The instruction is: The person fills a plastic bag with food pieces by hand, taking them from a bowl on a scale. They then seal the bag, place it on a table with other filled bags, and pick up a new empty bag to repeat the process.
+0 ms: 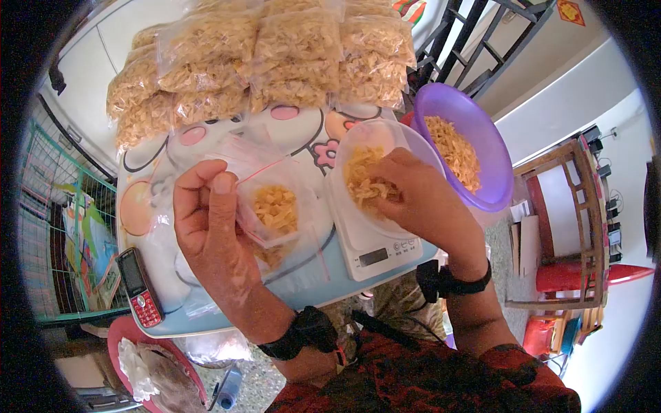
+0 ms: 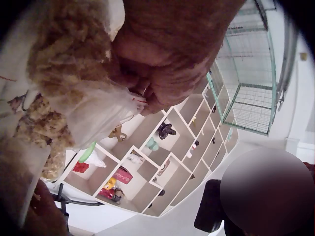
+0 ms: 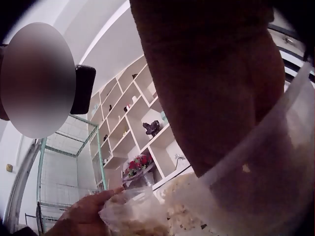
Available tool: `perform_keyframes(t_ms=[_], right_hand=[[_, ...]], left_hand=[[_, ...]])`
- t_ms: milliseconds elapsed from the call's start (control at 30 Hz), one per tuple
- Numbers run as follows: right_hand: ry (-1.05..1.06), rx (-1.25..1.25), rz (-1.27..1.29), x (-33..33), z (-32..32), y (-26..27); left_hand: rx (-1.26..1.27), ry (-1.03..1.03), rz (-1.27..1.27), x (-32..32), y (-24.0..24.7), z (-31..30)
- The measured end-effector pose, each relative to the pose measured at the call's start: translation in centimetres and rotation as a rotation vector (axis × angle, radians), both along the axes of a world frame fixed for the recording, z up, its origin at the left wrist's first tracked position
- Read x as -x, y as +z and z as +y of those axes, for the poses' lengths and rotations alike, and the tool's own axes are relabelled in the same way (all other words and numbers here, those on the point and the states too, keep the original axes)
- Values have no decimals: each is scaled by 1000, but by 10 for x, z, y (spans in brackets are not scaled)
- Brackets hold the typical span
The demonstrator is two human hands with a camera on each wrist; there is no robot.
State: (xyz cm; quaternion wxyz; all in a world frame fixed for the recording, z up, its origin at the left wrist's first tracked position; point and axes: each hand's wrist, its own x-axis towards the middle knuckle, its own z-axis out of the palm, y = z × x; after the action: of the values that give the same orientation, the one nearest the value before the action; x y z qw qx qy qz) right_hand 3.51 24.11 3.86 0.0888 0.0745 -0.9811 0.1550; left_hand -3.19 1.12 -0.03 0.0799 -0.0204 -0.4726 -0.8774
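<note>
My left hand [image 1: 217,230] pinches the red-lined top edge of a clear zip bag [image 1: 303,206] between thumb and fingers. Yellowish dried pieces [image 1: 275,208] lie inside that bag. My right hand [image 1: 430,206] reaches into a translucent white bowl [image 1: 420,141], its fingers curled on some of the dried pieces [image 1: 363,172] there. This bowl stands on a white kitchen scale [image 1: 351,244] with a small display. In the left wrist view the bag [image 2: 93,115] hangs at the left hand [image 2: 162,59]. The right forearm hides the right fingers in the right wrist view.
Filled bags [image 1: 206,48] are stacked along the back of the table. A purple basin [image 1: 492,158] with more dried pieces stands at the right, beside the bowl. A red keypad phone [image 1: 141,289] lies near the left edge. A green wire cage [image 1: 89,241] stands left of the table.
</note>
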Motion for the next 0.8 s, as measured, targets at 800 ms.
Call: perform_keyframes(t_ms=[800], right_hand=[[-249,244,118,-8,13,11]], left_hand=[[-58,89,63,-3,9,16]])
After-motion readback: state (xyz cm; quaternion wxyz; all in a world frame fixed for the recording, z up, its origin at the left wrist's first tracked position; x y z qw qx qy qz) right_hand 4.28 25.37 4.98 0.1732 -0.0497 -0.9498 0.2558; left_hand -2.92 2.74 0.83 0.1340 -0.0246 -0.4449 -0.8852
